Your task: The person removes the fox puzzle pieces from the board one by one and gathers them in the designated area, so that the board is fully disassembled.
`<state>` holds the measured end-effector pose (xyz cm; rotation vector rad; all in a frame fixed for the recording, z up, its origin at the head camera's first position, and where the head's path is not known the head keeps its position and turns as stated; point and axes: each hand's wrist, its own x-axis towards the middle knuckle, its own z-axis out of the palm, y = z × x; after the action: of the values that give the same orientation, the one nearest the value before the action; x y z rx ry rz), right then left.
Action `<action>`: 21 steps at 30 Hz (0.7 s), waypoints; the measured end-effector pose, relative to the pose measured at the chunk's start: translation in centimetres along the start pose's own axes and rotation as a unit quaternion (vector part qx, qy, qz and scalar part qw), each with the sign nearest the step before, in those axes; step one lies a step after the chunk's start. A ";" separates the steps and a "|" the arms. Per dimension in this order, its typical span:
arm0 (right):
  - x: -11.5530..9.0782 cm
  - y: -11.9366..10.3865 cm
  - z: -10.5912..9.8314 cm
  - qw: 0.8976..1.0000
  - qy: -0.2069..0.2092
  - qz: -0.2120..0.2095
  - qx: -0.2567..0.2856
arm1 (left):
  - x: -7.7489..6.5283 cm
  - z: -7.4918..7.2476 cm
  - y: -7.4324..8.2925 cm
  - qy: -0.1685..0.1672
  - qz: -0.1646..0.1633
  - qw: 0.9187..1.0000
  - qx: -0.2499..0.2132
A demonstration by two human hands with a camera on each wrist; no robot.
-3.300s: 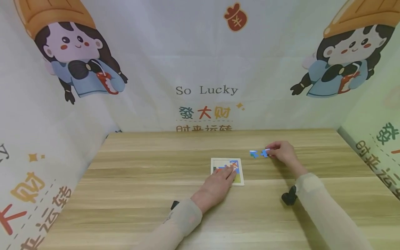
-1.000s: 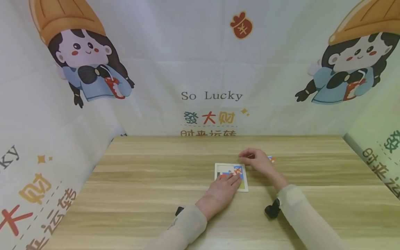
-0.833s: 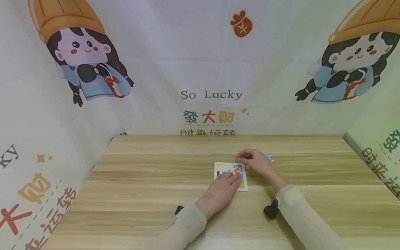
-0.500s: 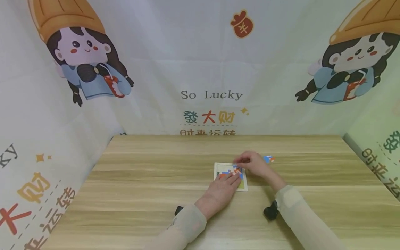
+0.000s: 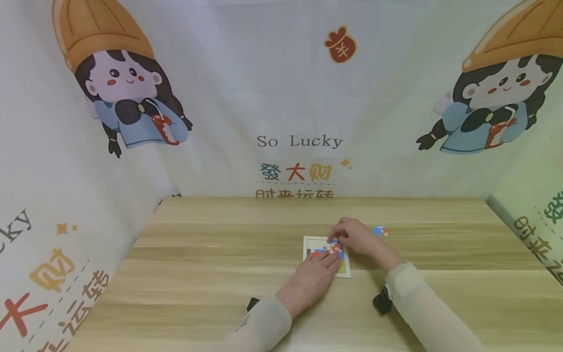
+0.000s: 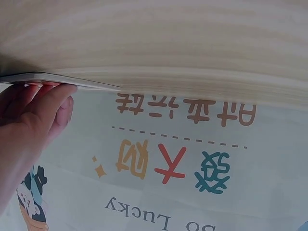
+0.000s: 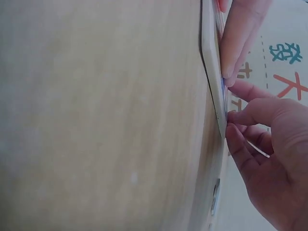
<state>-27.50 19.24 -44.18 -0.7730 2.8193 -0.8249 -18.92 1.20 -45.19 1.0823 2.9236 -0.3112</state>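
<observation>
A small white-framed jigsaw puzzle lies on the table, partly filled with blue, orange and green pieces. My left hand rests on its lower part with the fingers nearly straight, covering much of the picture. At the frame's upper right corner, my right hand pinches a puzzle piece, mostly hidden by the fingers. In the right wrist view, thumb and fingers of the right hand meet at the frame's edge. The left wrist view shows the left hand against the puzzle.
More loose puzzle material, blue, white and orange, lies on the wooden table just right of the right hand. A printed cloth hangs behind the table and along both sides.
My right hand has moved left from the loose pieces to the puzzle's upper right corner, bringing a piece. The left hand stays on the puzzle. The head view has shifted slightly.
</observation>
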 end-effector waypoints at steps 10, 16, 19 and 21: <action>0.8 -0.5 0.7 0.999 -0.026 -0.032 -0.022 | -0.2 0.0 0.6 -0.016 -0.006 1.000 -0.002; 0.5 0.0 0.5 0.996 -0.028 -0.029 0.075 | -0.4 0.2 0.6 0.009 -0.004 1.000 0.017; 0.3 0.4 0.1 0.992 -0.035 -0.019 0.123 | -0.4 0.1 0.3 0.019 0.000 1.000 0.021; 0.3 0.8 -0.2 0.989 -0.044 -0.015 0.143 | -0.4 0.0 0.3 0.019 0.003 0.999 0.025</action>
<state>-28.16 19.77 -44.45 -0.7852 2.5403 -1.1378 -18.47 1.14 -45.26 1.1146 2.9608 -0.3711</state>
